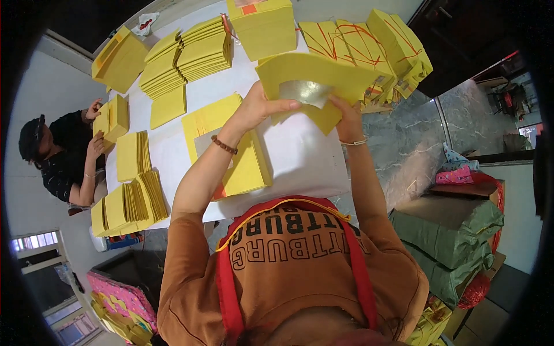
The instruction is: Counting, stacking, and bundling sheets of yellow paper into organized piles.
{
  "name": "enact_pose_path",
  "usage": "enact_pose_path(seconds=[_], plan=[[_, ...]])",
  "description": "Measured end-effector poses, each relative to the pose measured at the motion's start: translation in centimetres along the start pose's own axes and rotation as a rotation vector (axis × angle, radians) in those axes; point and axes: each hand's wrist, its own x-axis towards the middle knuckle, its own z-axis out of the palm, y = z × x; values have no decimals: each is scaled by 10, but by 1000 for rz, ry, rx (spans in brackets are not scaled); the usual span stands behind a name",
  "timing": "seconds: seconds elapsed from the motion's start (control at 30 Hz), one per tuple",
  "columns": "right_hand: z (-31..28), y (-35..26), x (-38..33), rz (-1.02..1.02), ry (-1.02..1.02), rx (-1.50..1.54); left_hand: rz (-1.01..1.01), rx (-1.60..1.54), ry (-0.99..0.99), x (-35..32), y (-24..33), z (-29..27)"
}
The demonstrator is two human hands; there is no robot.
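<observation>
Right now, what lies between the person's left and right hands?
In the head view, a curved yellow piece with a silvery patch spans the stretch between the left hand and right hand, held by both.

I'd call this a small hand-work shop for paper goods. Stacks of yellow paper [202, 55] stand along a white worktop [304, 161], and tied bundles [320, 43] crossed with red string crowd its far right corner. Large green packages [444, 225] are piled up over on the right, above the grey marbled floor [398, 164]. Two people work here, one in black [64, 135], the nearer wearing a red apron [231, 294].
</observation>
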Motion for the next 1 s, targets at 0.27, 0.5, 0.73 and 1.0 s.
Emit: enact_pose_path(seconds=[0.27, 0.5, 0.73, 1.0], plan=[[-49, 19, -15, 68, 3, -212, -82, -46, -154, 10, -22, -16], [-65, 44, -20, 152, 4, -284, -213, 273, -140, 3, -25, -18], [-66, 47, -19, 165, 57, -192, -193, 562, -152, 4, -22, -29], [-60, 27, -9, 150, -90, -438, 107, 674, -22, 2, 8, -27]])
